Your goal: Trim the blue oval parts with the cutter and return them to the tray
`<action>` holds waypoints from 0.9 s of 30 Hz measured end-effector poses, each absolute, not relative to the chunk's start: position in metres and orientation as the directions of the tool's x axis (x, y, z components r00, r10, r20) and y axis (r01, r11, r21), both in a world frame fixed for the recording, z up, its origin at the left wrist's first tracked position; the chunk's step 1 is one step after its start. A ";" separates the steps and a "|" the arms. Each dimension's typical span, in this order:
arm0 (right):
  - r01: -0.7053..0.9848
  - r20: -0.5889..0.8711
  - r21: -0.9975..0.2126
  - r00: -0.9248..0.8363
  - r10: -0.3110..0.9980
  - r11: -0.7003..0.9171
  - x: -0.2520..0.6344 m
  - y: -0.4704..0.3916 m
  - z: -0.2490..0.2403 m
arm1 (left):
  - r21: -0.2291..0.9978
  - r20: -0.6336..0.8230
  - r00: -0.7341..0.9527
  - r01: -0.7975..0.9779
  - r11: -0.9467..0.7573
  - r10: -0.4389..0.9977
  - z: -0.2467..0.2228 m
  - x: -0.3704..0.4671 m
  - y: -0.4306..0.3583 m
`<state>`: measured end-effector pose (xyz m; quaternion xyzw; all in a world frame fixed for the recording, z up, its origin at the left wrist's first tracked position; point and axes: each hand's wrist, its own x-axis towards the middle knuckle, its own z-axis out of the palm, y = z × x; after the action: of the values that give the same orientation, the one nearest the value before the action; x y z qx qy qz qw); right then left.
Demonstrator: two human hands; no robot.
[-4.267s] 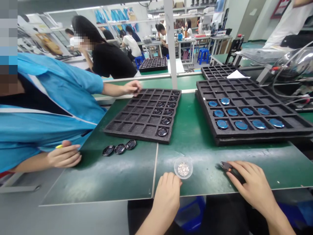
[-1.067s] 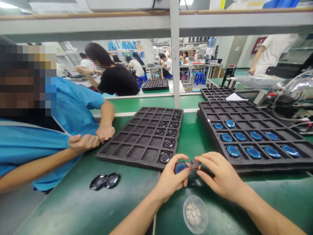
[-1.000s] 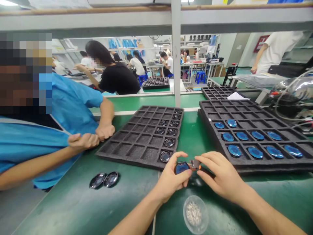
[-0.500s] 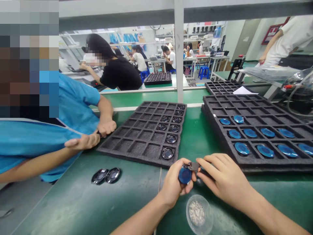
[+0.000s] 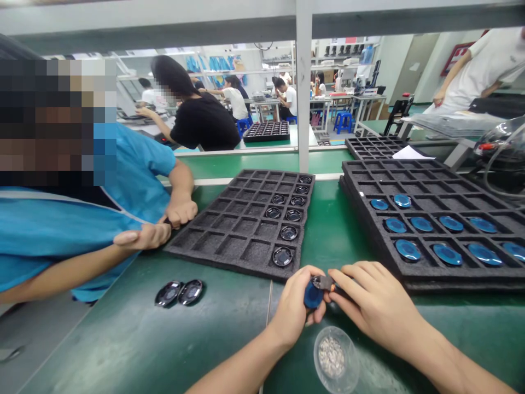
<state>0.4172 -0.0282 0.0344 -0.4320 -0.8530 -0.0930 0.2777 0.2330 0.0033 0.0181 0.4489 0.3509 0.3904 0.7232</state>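
I pinch blue disc [image 5: 314, 295] firm in left hand [image 5: 293, 314]; right hand [image 5: 375, 306] grips small tool [image 5: 325, 282] at disc edge; must keep tool steady, disc level

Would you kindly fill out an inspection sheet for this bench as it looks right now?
Surface: green mat, seam down the middle.
Job's things: blue disc pinched in left hand; right hand presses a small tool to it; clear dish of tiny parts close by.
Clutter: two loose dark discs; left foam tray with dark discs; right foam tray with blue discs.
Fingers: both hands closed on their items.
Cables: hoses, far right.
Surroundings: co-worker in blue sleeve at left; others behind.
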 end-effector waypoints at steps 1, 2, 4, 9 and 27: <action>0.789 0.554 -0.080 -0.473 0.685 0.610 0.417 -0.028 0.034 | 0.925 -0.158 0.447 -0.246 0.291 0.880 0.019 0.233 0.003; 0.789 0.554 -0.079 -0.473 0.685 0.609 0.417 -0.028 0.034 | 0.926 -0.158 0.445 -0.242 0.289 0.881 0.019 0.233 0.003; 0.788 0.549 -0.079 -0.476 0.687 0.610 0.417 -0.029 0.035 | 0.929 -0.156 0.446 -0.238 0.284 0.882 0.020 0.232 0.003; 0.786 0.549 -0.071 -0.483 0.682 0.614 0.417 -0.029 0.036 | 0.933 -0.166 0.435 -0.222 0.284 0.885 0.019 0.232 0.002; 0.762 0.534 -0.089 -0.507 0.676 0.641 0.417 -0.034 0.035 | 0.934 -0.168 0.399 -0.229 0.275 0.902 0.028 0.234 -0.002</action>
<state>0.4175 -0.0343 0.0353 -0.4160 -0.8644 -0.0791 0.2710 0.2343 -0.0021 0.0285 0.4494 0.3744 0.4006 0.7052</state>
